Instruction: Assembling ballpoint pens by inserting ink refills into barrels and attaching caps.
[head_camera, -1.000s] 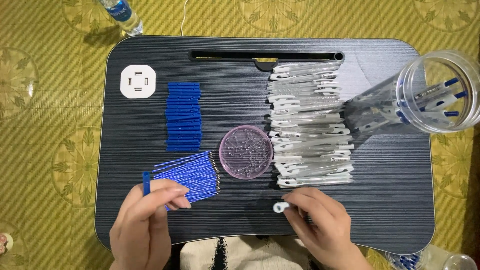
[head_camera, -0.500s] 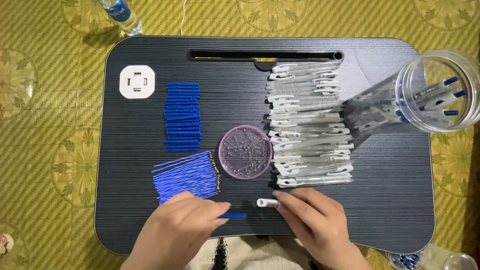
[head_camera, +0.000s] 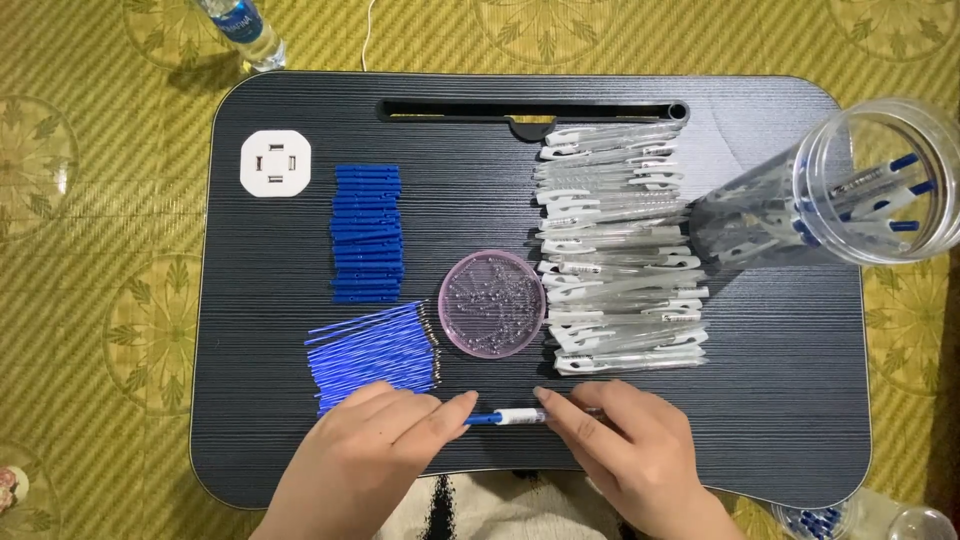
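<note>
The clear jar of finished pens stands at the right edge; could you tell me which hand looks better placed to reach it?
Probably the right hand: the jar stands on its side of the lap desk, while the left hand would have to cross over.

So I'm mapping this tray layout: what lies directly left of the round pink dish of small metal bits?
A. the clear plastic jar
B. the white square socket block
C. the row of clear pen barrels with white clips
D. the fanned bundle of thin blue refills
D: the fanned bundle of thin blue refills lies just left of the round pink dish; the clear pen barrels lie to its right.
</note>
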